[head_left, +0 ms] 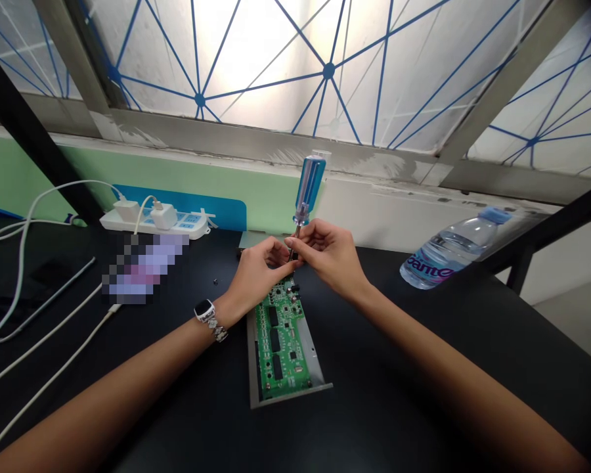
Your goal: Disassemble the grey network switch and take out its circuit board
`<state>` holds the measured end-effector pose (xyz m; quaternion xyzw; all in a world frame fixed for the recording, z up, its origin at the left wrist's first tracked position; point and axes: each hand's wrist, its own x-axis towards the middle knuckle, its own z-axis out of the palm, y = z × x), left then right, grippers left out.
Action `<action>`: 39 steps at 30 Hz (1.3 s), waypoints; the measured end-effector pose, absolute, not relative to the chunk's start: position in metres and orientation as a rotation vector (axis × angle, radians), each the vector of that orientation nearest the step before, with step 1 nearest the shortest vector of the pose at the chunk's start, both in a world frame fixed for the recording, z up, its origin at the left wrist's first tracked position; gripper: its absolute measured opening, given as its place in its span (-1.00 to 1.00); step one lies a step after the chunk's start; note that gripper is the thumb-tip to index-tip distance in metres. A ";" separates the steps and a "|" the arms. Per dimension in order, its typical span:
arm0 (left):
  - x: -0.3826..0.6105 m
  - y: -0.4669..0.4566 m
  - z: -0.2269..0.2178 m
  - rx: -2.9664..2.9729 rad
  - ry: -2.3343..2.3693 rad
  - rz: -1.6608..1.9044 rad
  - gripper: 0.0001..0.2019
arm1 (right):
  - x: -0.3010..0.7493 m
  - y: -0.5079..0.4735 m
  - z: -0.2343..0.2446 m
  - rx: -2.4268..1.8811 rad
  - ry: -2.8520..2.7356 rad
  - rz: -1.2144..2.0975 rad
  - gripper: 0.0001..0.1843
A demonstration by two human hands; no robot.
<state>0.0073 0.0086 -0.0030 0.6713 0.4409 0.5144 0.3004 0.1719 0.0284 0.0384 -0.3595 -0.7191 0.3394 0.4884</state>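
A green circuit board (282, 341) lies in a grey metal tray (253, 368) on the black table. A screwdriver (308, 187) with a clear blue handle stands upright over the board's far end. My right hand (328, 253) pinches its metal shaft just below the handle. My left hand (259, 269), a watch on its wrist, is closed with its fingertips against the shaft's lower part, near the board. The tip is hidden behind my fingers.
A clear water bottle (448, 253) lies on its side at the right. A white power strip (155, 220) with plugged chargers sits at the back left, its white cables (39, 355) running across the table. A small dark screw (215, 282) lies left of my hands.
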 end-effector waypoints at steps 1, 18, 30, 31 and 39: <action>0.008 0.008 -0.003 1.785 1.178 1.368 -0.73 | 0.171 0.028 0.039 -0.872 -1.748 0.810 -0.68; 0.004 0.007 -0.003 1.790 0.944 1.233 -0.84 | 0.189 0.033 0.053 -0.780 -1.982 1.078 -0.57; 0.003 0.009 0.000 1.879 0.965 1.210 -0.81 | 0.188 0.032 0.057 -0.795 -1.947 1.055 -0.73; 0.004 0.008 0.002 1.885 0.999 1.226 -0.79 | 0.187 0.033 0.056 -0.793 -1.931 1.043 -0.74; 0.007 0.006 0.001 1.894 1.191 1.235 -0.85 | 0.183 0.034 0.046 -0.883 -1.856 0.795 -0.69</action>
